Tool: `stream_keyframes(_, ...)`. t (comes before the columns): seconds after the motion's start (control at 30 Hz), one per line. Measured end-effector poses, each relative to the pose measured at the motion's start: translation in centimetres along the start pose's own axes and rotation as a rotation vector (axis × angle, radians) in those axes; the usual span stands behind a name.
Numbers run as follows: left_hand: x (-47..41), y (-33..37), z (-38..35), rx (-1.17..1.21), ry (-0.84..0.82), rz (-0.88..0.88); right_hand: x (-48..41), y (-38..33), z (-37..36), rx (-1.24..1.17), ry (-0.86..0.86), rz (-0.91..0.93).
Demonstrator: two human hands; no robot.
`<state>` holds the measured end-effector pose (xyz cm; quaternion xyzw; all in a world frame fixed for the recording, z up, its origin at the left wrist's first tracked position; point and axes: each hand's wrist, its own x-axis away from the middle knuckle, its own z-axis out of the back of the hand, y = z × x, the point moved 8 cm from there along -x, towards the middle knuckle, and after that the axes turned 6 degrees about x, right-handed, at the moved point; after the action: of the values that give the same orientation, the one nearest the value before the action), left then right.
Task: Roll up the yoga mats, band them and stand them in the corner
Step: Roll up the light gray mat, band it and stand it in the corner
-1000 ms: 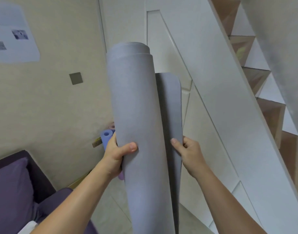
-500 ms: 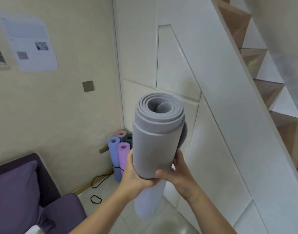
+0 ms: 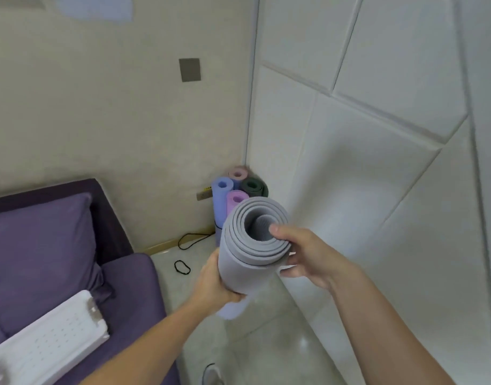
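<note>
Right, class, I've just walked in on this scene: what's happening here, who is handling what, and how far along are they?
A person holds a rolled grey yoga mat upright in both hands: the left hand grips its side, the right hand holds its top end, thumb on the coil. No band shows on it. Four rolled mats already stand in the corner. A black band lies on the floor beside a purple sofa.

A purple sofa [image 3: 58,259] is sitting against the beige wall, with a white perforated board [image 3: 48,340] lying on its seat. Beyond the sofa's far end, a black cord [image 3: 192,238] is trailing along the floor.
</note>
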<state>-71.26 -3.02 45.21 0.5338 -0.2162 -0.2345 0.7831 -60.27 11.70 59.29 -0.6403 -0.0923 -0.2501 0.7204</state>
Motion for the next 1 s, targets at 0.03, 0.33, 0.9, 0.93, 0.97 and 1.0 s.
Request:
stream_keyframes(0.03, -1.9, -1.6, -0.2, 0.028, -0.022, 0.056, -2.7, 0.3, 0.0, -0.001, 0.004, -0.013)
stream_keyframes(0.33, -18.1, -12.0, 2.4, 0.804, -0.009, 0.588, -29.7, 6.8, 0.1, 0.039, 0.073, -0.186)
stream_keyframes(0.9, -38.9, -35.1, 2.7, 0.939, 0.515, 0.792, -67.6, 18.4, -6.5, 0.48, -0.237, -0.245)
stream_keyframes(0.93, -39.5, -35.8, 2.8, 0.943, 0.531, 0.785, -68.7, 18.5, -6.4, 0.487, -0.235, -0.246)
stream_keyframes(0.97, -39.9, -36.2, 2.8, 0.946, 0.54, 0.79, -69.5, 18.5, -6.4, 0.487, -0.232, -0.244)
stream_keyframes(1.0, -40.3, -36.4, 2.9, 0.948, 0.548, 0.799, -70.2, 18.6, -6.4, 0.489, -0.232, -0.246)
